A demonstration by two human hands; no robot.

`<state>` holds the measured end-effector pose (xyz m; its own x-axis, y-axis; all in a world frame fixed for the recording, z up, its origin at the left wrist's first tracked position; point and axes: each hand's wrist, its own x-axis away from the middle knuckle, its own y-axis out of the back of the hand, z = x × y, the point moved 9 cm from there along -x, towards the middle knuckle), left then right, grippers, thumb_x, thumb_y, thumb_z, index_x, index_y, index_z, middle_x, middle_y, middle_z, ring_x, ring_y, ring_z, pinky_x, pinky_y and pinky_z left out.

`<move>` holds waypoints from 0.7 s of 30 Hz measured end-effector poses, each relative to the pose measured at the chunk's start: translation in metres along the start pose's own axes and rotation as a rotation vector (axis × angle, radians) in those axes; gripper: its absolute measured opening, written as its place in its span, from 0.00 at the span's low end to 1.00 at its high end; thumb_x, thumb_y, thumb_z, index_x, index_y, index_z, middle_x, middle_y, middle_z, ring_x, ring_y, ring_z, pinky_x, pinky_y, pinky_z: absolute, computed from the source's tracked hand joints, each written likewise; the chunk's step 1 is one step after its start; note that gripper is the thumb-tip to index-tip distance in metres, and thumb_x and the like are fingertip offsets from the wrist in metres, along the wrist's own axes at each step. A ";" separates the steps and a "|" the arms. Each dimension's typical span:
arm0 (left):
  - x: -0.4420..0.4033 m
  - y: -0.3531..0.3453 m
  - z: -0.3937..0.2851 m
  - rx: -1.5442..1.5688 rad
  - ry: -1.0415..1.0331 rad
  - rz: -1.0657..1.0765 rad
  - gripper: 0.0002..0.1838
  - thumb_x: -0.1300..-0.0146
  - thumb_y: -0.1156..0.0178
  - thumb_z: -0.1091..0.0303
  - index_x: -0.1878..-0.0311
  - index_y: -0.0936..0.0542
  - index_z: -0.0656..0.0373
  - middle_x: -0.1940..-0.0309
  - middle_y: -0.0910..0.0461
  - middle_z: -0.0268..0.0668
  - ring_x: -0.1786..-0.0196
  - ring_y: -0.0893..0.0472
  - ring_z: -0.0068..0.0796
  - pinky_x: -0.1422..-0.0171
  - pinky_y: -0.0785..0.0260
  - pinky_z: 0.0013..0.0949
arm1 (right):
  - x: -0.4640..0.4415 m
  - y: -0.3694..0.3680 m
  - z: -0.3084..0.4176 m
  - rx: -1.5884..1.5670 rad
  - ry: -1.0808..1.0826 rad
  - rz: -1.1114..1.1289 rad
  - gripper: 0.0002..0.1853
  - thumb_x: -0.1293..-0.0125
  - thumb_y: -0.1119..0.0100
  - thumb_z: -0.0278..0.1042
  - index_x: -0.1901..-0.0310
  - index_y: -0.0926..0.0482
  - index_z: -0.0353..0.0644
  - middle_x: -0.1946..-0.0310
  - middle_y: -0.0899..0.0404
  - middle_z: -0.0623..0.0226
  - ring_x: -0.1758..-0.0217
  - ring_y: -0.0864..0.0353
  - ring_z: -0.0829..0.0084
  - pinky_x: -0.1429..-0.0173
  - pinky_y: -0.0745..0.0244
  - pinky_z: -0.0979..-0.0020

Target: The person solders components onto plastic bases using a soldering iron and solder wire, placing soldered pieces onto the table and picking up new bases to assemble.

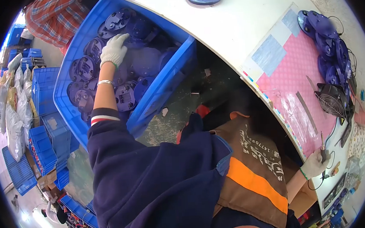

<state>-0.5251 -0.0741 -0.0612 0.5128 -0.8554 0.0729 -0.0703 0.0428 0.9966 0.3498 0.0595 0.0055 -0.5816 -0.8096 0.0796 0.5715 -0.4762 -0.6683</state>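
Note:
My left hand [114,50], in a white knit glove, reaches into a large blue crate [179,57]. Its fingers are stretched out over the round dark-blue plastic housings [120,19] piled inside, and nothing shows in its grasp. Whether the fingertips touch a housing I cannot tell. At the table's right side my right hand [314,165], also gloved, is closed around a soldering iron [323,151] with its tip pointing up and a cord trailing from it.
A white table [235,23] curves along the right, with a pink mat [299,77] on it. More round housings [326,42] are heaped at its far edge beside a black fan [331,100]. Blue crates [45,91] are stacked at left. A person in a plaid shirt [55,17] is beyond my crate.

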 end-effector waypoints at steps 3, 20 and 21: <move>-0.005 0.008 -0.002 0.044 0.035 -0.086 0.23 0.42 0.51 0.67 0.42 0.25 0.44 0.40 0.27 0.35 0.39 0.27 0.41 0.36 0.33 0.42 | -0.002 0.003 -0.003 -0.118 -0.063 0.023 0.05 0.37 0.49 0.24 0.63 0.27 0.30 0.65 0.26 0.59 0.66 0.29 0.68 0.72 0.36 0.77; 0.084 0.160 -0.317 0.931 -0.343 -0.430 0.17 0.37 0.49 0.83 0.45 0.24 0.70 0.49 0.21 0.41 0.46 0.22 0.29 0.42 0.30 0.28 | -0.011 0.017 0.014 0.608 0.317 0.221 0.14 0.37 0.45 0.31 0.52 0.28 0.34 0.59 0.25 0.61 0.68 0.31 0.79 0.55 0.28 0.74; 0.083 0.149 -0.359 1.050 -0.488 -0.329 0.17 0.36 0.49 0.82 0.44 0.24 0.69 0.50 0.20 0.41 0.47 0.22 0.28 0.42 0.29 0.28 | -0.018 0.028 0.004 0.192 0.106 0.153 0.13 0.32 0.47 0.36 0.54 0.28 0.35 0.58 0.25 0.60 0.66 0.32 0.79 0.51 0.28 0.72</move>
<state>-0.1855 0.0463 0.1069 0.2752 -0.8615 -0.4268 -0.7755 -0.4613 0.4311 0.3788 0.0588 -0.0119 -0.5314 -0.8416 -0.0968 0.7513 -0.4154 -0.5128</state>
